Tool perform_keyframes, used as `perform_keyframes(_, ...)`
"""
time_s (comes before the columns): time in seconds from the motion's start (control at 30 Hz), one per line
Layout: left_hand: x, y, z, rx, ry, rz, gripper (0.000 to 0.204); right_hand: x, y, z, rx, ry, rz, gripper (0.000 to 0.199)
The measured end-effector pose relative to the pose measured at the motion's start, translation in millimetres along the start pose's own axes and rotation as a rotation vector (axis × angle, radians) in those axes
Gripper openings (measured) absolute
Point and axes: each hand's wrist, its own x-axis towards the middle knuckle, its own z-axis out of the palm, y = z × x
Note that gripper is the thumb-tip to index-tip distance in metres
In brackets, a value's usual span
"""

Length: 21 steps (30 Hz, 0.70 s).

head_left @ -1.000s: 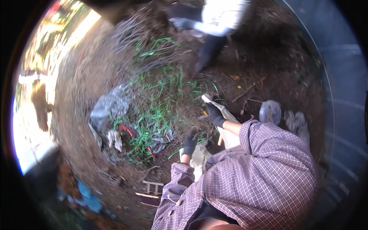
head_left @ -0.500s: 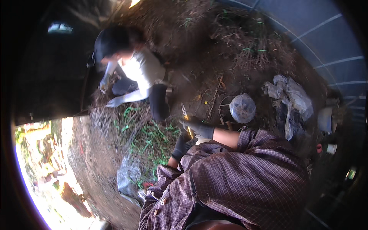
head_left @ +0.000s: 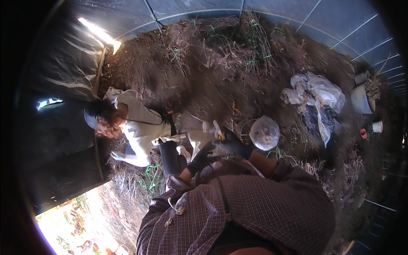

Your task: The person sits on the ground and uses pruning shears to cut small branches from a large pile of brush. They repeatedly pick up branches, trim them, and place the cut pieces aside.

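My right hand (head_left: 234, 145), in a dark glove, is closed around yellow-handled pruning shears (head_left: 221, 136). Their blades point up and away from me. Just left of it and lower is my left hand (head_left: 201, 160), also gloved, its fingers reaching up close to the right hand. Blur and the dark glove hide whether those fingers hold anything. A pale beige thing (head_left: 199, 140) shows just beyond both hands; its kind is unclear.
A co-worker in a white top (head_left: 138, 119) crouches at the left beside a dark sheet wall (head_left: 55, 148). Bundles of cut branches (head_left: 255, 46) lie along the far edge. Right of my hands are a round clear plastic bundle (head_left: 264, 133), crumpled plastic sheeting (head_left: 318, 95) and a bucket (head_left: 362, 100).
My view has swung, showing more of the far branches. The shears have tilted within my right hand and sit closer to it. The co-worker has turned and leans further down to the left.
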Motion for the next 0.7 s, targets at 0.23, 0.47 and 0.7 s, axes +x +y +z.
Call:
perform_keyframes(0.23, 118.1, 61.3, -40.7, 0.028, 0.04, 0.18, 0.04, 140.2, -4.9, -24.3, -0.985, 0.0, -0.707, 0.063)
perform_keyframes(0.47, 225.4, 178.2, -73.6, -0.006, 0.202, 0.117, 0.019, 212.2, -153.7, -85.5, -0.982, 0.022, -0.327, 0.058)
perform_keyframes(0.7, 347.4, 244.0, -118.1, 0.209, 0.431, 0.068, 0.016, 347.5, -222.4, -288.1, -1.204, 0.188, -0.11, 0.058)
